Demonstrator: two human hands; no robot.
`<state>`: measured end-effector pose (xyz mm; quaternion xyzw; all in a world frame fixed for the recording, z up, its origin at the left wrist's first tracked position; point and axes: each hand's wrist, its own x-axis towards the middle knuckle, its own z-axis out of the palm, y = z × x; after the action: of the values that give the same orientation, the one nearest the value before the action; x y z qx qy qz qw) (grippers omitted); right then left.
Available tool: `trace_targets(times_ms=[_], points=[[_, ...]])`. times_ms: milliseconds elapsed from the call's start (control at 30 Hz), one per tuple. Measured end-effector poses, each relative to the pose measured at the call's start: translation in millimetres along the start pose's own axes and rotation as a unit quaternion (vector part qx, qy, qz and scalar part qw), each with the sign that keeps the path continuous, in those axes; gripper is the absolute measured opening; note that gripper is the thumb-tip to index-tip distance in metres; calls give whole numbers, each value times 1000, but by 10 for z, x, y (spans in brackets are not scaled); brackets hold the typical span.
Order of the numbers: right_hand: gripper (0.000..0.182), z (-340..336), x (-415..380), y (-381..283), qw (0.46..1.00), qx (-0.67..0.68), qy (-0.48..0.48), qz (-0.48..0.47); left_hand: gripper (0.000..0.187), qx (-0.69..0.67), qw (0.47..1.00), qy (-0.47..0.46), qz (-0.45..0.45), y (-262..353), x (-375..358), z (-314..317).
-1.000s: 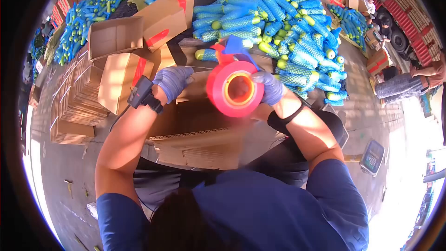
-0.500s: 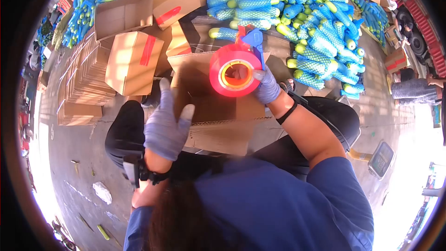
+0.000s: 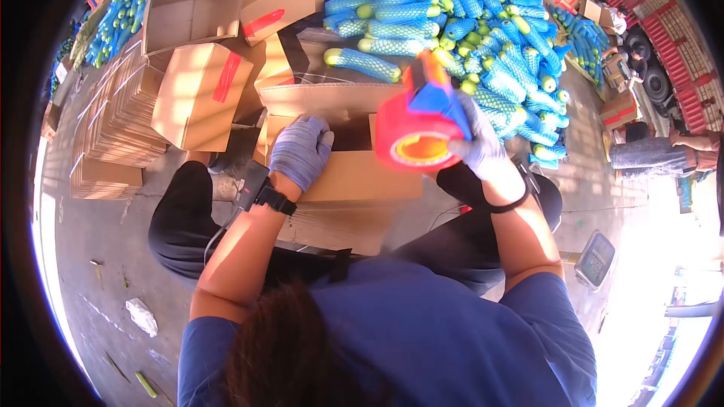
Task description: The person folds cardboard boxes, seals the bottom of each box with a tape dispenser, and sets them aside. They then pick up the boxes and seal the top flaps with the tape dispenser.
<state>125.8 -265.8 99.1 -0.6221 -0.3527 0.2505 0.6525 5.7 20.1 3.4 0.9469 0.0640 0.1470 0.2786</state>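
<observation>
An open cardboard box (image 3: 354, 177) stands between my knees, with its front flap raised. My gloved left hand (image 3: 302, 152) is on the box's left front edge, fingers bent over the cardboard and pressed together. My gloved right hand (image 3: 483, 143) grips a blue tape dispenser (image 3: 440, 105) loaded with a wide red tape roll (image 3: 394, 132). The dispenser hangs above the right side of the box, its orange-red end pointing up and away. Part of the box's dark inside shows between my hands.
Blue-netted green vegetables (image 3: 467, 30) lie heaped beyond the box. At left are flattened cartons (image 3: 113, 132) and a taped box (image 3: 200, 98). A digital display (image 3: 596, 260) stands at right. Another person's legs (image 3: 641, 154) show at far right.
My left hand has come down onto the box edge and its fingers have closed. My right hand has moved right with the tape dispenser and tilted it. The front flap now shows raised.
</observation>
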Motion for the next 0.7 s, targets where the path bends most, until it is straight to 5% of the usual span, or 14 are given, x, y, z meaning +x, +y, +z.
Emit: trace_targets(times_ms=[33,100,167,267,333,500,567,600,700], points=[[82,177,-4,-242,981,-184,-30,54,16,-27,999,40,25,7,-12,-6],[80,151,-103,78,885,-451,-105,-41,24,-1,995,92,36,14,10,-60],[74,222,-99,-149,897,-431,-81,-60,33,27,988,143,46,141,85,-247],[62,434,-3,-450,897,-404,-117,137,57,29,952,261,156,469,250,-453],[60,328,-96,-167,894,-441,-75,-33,68,105,980,139,91,434,299,-334],[56,327,-143,-30,895,-432,-66,-90,52,100,986,85,100,400,-64,-220],[61,288,-133,-55,864,-471,-119,-132,45,81,991,-96,42,313,-327,-76],[61,339,-103,-153,862,-473,-121,-133,45,79,992,-92,42,291,-457,0],[68,394,-103,-248,875,-444,-127,142,40,76,996,4,52,267,-611,111]])
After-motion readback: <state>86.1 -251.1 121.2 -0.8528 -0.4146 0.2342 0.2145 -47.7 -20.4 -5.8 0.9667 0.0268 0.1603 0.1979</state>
